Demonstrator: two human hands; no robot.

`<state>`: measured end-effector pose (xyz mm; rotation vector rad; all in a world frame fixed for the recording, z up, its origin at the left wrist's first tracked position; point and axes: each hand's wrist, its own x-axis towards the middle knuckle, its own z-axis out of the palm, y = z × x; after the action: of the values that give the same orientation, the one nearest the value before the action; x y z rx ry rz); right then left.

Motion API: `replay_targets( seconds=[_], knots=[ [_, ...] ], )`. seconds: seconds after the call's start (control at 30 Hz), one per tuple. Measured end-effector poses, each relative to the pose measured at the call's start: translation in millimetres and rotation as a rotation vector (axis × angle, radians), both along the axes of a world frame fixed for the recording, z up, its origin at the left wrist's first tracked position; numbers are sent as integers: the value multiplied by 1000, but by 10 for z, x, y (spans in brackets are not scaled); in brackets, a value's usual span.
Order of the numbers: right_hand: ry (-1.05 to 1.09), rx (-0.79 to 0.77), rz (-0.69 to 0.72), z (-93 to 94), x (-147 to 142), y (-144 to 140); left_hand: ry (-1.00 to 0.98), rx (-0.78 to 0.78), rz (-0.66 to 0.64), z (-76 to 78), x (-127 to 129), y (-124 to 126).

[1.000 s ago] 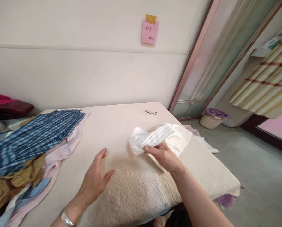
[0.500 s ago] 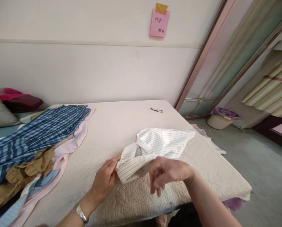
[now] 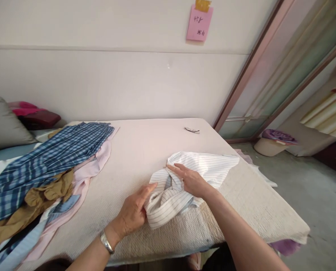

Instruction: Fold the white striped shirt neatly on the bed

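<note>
Striped shirt lying crumpled near table front edge. Left hand pinching its near fold; right hand pressing flat, fingers open. Risk: loose fold slipping, shirt bunching, sliding off edge.

A broad bare stretch of the desk lies open between a heap of clothes on the left and a white striped shirt at the near right. Beyond it, only a small dark clip lies near the far edge, against the wall.
</note>
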<state>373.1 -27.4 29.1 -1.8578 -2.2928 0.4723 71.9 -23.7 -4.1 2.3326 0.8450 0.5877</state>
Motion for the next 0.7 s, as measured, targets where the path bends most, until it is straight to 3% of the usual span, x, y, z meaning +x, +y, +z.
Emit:
replay_targets(
  seconds=[0.17,0.3,0.4,0.5,0.57,0.63,0.7],
  knots=[
    [-147,-68,85,24,-152,-52,-4,-106,-97,-1,-4,28],
    [-38,-12,-27,63,-197,-179,-273,-505,-67,194,-63,-73],
    [151,94,-170,180,-184,-406,-454,-708,91,386,-224,-236],
    [271,238,-316,442,-180,-650,-540,-581,310,607,-471,-359],
    [246,315,-380,743,-210,-759,-481,-373,446,837,-639,-383],
    [167,387,-412,1155,-269,-803,-330,-94,569,1173,-774,-372],
    [95,493,-436,1649,-344,-796,-186,198,648,1611,-869,-353]
  ],
)
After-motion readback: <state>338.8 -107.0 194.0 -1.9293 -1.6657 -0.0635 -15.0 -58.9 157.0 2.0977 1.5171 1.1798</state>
